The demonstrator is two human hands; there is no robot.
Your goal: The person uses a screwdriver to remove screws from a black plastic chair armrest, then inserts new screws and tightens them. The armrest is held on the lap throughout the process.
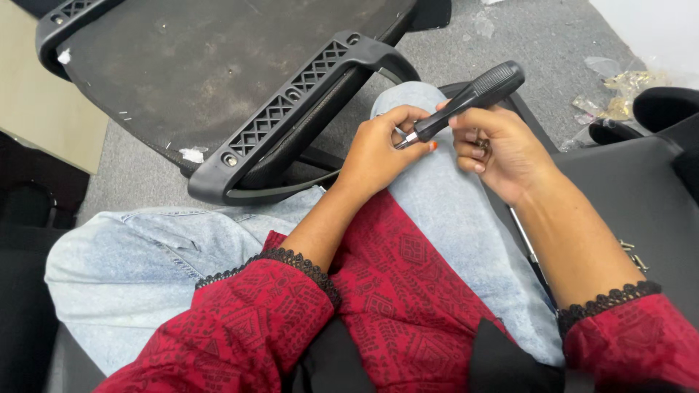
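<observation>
Lying upside down across the upper left of the frame: an office chair seat [182, 65], its black underside turned up, presumably so that the fastening points are within reach. Crossing its near edge, centre-left: a black plastic armrest [291, 116], ribbed inner face up, one screw hole showing near its lower end.

Resting at centre frame on a knee in pale denim jeans [444, 211], likely for steadiness: the left hand [375, 149], grip narrow, fingertips pinching the metal shaft just below the handle, probably guiding or fitting the tip. Whether a bit or screw is being held there cannot be told.

Slanting from centre up toward the upper right: a black-handled screwdriver [473, 94], ribbed handle end pointing away, shaft aimed down into the left fingers.

Curling around the lower handle just right of centre: the right hand [502, 149], grip closed on the tool, carrying its weight.

Scattered on the grey carpet floor [539, 44] at the upper right corner: clear plastic wrappers [619, 91].
</observation>
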